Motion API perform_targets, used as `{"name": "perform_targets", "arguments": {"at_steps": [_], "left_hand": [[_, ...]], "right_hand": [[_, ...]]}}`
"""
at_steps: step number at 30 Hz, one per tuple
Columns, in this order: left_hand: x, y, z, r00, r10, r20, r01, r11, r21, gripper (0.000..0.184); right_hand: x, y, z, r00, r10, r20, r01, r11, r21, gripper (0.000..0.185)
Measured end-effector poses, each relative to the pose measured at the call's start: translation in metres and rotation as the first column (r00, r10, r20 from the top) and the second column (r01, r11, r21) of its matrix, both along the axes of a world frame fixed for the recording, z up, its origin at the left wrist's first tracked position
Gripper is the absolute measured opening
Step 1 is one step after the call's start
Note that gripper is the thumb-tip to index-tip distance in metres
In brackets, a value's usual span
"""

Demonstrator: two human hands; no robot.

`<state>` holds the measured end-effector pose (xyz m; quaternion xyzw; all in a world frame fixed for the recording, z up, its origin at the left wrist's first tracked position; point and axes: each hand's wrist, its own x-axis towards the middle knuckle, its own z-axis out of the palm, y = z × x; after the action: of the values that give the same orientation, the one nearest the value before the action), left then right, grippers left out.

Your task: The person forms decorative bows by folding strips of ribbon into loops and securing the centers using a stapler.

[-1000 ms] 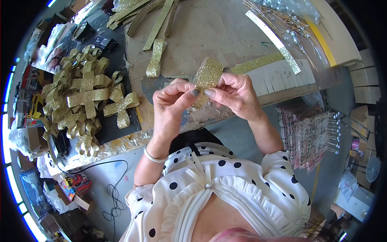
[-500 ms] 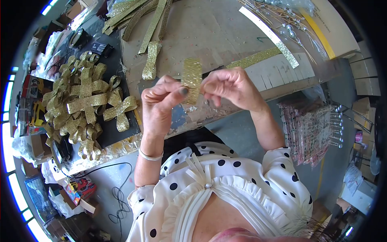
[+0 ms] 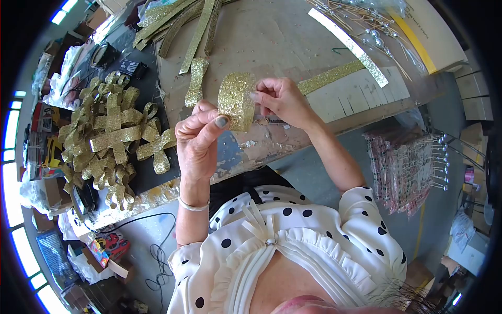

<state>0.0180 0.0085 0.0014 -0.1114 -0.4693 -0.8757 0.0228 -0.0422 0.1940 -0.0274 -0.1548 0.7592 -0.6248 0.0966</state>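
Note:
A gold glitter ribbon [image 3: 235, 102], bent into a loop, is held up over the near table edge. My left hand [image 3: 201, 131] pinches its lower left part between thumb and fingers. At the loop's right edge, my right hand [image 3: 285, 102] has its thumb and index finger closed on the ribbon. Just beyond my left hand lies a folded gold ribbon loop [image 3: 196, 82] on the table. To the left, a heap of looped gold ribbon bows [image 3: 112, 133] rests on a black surface.
Long gold strips [image 3: 198, 34] lie at the back of the table. A white slitted card [image 3: 361, 94] has a gold strip [image 3: 332, 77] by it. At right are a pale curved strip [image 3: 348, 47], beaded sticks [image 3: 371, 31], a cardboard box [image 3: 434, 36] and hanging bagged pieces [image 3: 400, 170].
The ribbon has moved left and turned, so its rounded loop now shows wider. Both my hands have shifted left with it.

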Motion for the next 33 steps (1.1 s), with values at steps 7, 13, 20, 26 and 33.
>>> {"name": "perform_targets", "arguments": {"at_steps": [7,13,20,26,33], "left_hand": [[0.016,0.018,0.01,0.983,0.019,-0.183,-0.074,0.95,-0.303,0.012],[0.017,0.019,0.003,0.976,-0.026,-0.217,-0.047,0.945,-0.325,0.012],[0.006,0.018,-0.002,0.994,0.107,0.011,-0.102,0.972,-0.212,0.01],[0.0,0.02,-0.01,0.992,0.059,0.114,-0.048,0.994,-0.097,0.01],[-0.003,0.02,-0.011,0.993,0.006,0.119,0.009,0.992,-0.125,0.01]], "right_hand": [[-0.015,0.011,-0.015,0.988,-0.138,0.07,0.143,0.987,-0.078,0.01],[-0.017,0.015,-0.015,0.981,-0.122,0.152,0.149,0.972,-0.18,0.009],[-0.008,0.022,-0.001,0.982,-0.1,0.157,0.125,0.98,-0.154,0.018],[0.004,0.022,0.011,0.985,-0.014,0.173,0.054,0.973,-0.225,0.019],[0.015,0.019,0.02,0.98,0.103,0.167,-0.059,0.966,-0.253,0.014]]}}
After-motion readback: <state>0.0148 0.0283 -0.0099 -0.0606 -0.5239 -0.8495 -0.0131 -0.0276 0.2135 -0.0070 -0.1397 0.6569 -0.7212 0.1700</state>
